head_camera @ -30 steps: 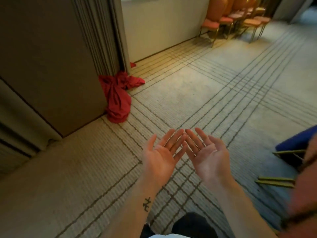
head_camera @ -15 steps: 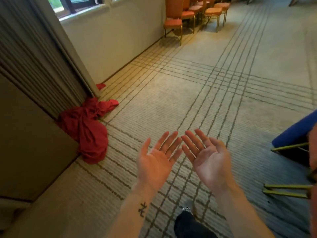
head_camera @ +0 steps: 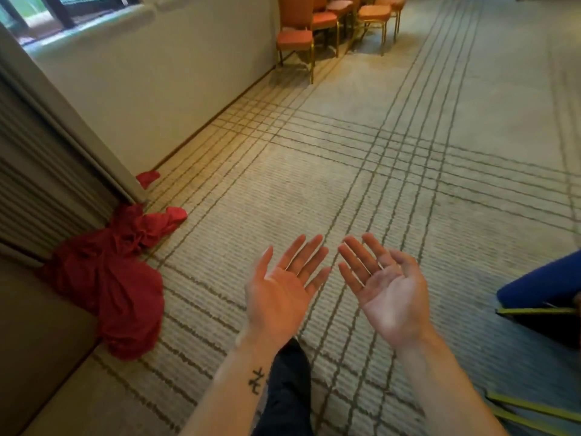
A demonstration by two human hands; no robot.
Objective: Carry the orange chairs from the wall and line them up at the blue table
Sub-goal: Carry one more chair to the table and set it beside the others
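The orange chairs (head_camera: 314,23) stand in a close group at the top of the view, far from the person, with the nearest one just beside the pale wall (head_camera: 157,89). They have thin gold legs and padded seats. The group stretches from the wall to the right along the top edge. The seat of the nearest chair seems to face toward the person, with its back behind it, but the view there is small and blurred. The tops of the chair backs are cut off by the frame, so I cannot count the chairs.

The blue table (head_camera: 540,281) is at the right edge, well apart from the chairs, and only one corner of it shows. Under it lie yellow metal legs (head_camera: 534,309), partly in shadow.

Between the person and the chairs there is open carpet (head_camera: 345,171) with dark crossing lines. A crumpled red cloth (head_camera: 107,284) lies on the carpet at the left, against a ribbed curtain (head_camera: 31,184). A window (head_camera: 47,14) is above the wall.

The left hand (head_camera: 279,291) and the right hand (head_camera: 386,294) are held out low in front, palms up, near each other but not touching. All fingers are straight and relaxed and hold nothing. A small tattoo (head_camera: 256,380) marks the left forearm. A dark trouser leg (head_camera: 286,388) shows between the arms.
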